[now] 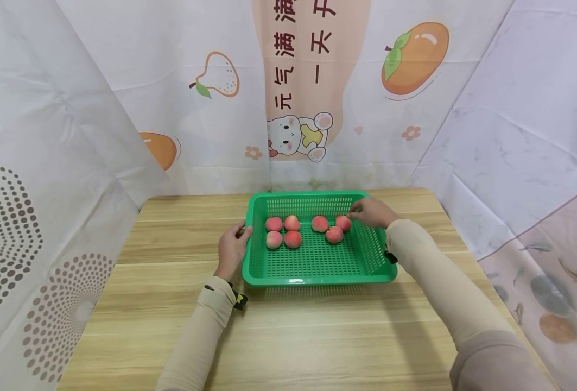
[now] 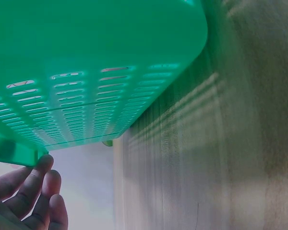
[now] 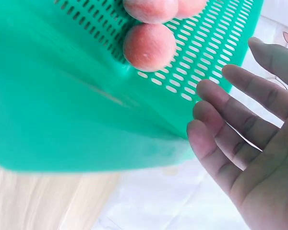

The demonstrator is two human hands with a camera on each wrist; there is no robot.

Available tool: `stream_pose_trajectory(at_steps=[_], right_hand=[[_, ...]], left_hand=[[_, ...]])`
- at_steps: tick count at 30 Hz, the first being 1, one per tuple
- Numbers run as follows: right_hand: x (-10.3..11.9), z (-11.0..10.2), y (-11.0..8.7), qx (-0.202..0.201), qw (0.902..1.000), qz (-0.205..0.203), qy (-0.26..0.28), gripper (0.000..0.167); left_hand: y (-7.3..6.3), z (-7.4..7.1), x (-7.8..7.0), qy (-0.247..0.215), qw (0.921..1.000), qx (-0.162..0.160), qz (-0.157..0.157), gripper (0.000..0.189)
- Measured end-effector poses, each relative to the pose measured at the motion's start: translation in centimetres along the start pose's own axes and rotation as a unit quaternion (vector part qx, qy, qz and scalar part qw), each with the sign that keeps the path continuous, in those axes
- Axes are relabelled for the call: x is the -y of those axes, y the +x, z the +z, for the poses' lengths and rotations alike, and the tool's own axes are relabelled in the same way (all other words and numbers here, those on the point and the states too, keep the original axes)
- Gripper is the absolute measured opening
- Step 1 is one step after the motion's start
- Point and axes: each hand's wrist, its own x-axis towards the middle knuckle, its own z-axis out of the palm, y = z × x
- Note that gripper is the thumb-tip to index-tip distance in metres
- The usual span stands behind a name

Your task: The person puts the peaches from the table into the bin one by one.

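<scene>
A green plastic basket [image 1: 317, 281] stands on the wooden table with small pink-red peaches inside. Several peaches [image 1: 293, 239] sit in a square cluster on the left, and three more, including one peach [image 1: 343, 223], lie close together on the right. At the basket's left rim, my left hand [image 1: 232, 250] grips the edge; its fingers [image 2: 32, 184] reach the rim's underside in the left wrist view. My right hand [image 1: 373, 212] is over the right rim, fingertips beside the rightmost peach. In the right wrist view its fingers [image 3: 240, 120] are spread loosely, holding nothing.
The wooden table [image 1: 166, 304] extends in front of and beside the basket. Behind it hangs a white printed curtain [image 1: 220, 136] with fruit drawings, and more cloth panels stand to the left and right.
</scene>
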Motion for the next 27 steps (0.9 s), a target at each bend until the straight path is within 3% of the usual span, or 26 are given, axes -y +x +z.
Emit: stream_pose_trajectory(at_steps=[10,17,27], right_hand=[[-0.6,-2.4,-0.2,-0.025,0.9995,0.001,0.017,0.035],[-1.3,-2.8,-0.9,-0.039,0.9991,-0.001,0.015,0.034],[-3.1,-3.6,-2.3,-0.050,0.9980,0.034,0.020,0.036]], left_hand=[[-0.2,-0.1,0.0,0.003,1.0000,0.001,0.003,0.042],[-0.1,0.0,0.2,0.012,0.9999,-0.004,0.003,0.042],[0.0,0.0,0.0,0.006,1.0000,0.003,-0.005,0.044]])
